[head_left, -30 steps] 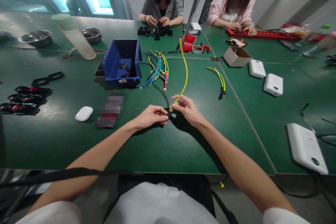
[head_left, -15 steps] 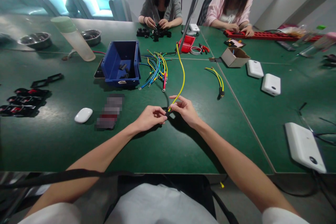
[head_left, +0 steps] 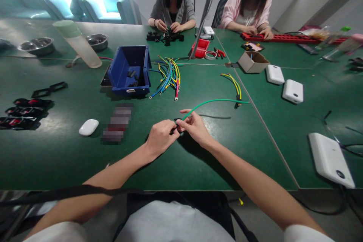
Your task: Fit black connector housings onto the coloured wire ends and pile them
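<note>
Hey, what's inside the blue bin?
Small black parts lie on the floor of the blue bin. Its front wall hides the strip of floor just behind it, so anything there can't be seen.

Right of the blue bin (head_left: 117, 70) and nearer the viewer, the left hand (head_left: 161, 138) and right hand (head_left: 195, 130) cover most of a dark piece (head_left: 172, 130) and the near end of the green wire (head_left: 215, 100). Black parts (head_left: 132, 74) inside the bin are too small to identify; a flat dark thing (head_left: 105, 78) is partly hidden by its left side. Well left of it, a black-and-red part (head_left: 19, 121) is cut off.
</note>
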Motion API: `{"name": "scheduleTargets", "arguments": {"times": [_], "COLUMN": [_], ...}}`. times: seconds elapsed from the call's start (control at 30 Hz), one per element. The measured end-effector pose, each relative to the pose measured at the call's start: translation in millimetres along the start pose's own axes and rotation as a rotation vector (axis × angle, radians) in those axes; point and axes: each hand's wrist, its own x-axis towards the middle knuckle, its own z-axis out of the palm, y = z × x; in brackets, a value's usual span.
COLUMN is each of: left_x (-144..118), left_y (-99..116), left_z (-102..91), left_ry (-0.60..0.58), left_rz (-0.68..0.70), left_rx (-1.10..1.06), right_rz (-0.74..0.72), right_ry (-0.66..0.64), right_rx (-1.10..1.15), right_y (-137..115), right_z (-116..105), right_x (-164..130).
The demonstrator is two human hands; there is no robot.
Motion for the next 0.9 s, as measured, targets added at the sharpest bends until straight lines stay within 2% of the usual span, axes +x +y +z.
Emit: {"name": "scheduleTargets", "arguments": {"times": [0.1,0.2,0.3,0.43,0.57,0.73,0.9], "left_x": [-1.8,0.0,4.5,11.1,14.3,12.1,7.7], "left_y": [-0.3,-0.1,0.4,0.5,-1.0,-2.9,-0.2], "left_z": [2.3,1.3,-2.3,-6.6,-5.6,-1.5,-2.8], "left_ry": [0.016,0.032,0.015,-0.084,-0.163,-0.183,-0.065], "left_rz": [0.041,-0.001,-0.078,-0.252,-0.378,-0.407,-0.297], "left_rx": [0.024,-0.05,-0.247,-0.57,-0.734,-0.736,-0.521], "right_rz": [0.0,-0.022,-0.053,-0.094,-0.113,-0.103,-0.098], "right_ry": [0.019,-0.003,-0.026,-0.067,-0.092,-0.111,-0.111], "right_rx": [0.008,0.038,0.038,-0.01,-0.047,-0.048,-0.04], "right_y": [1.1,1.1,-0.6,-3.9,-5.6,-7.8,-6.0], "right_z": [2.1,-0.7,-7.8,-18.0,-22.4,-20.6,-17.0], "right_x": [-0.2,1.2,3.7,7.0,8.1,6.6,4.8]}}
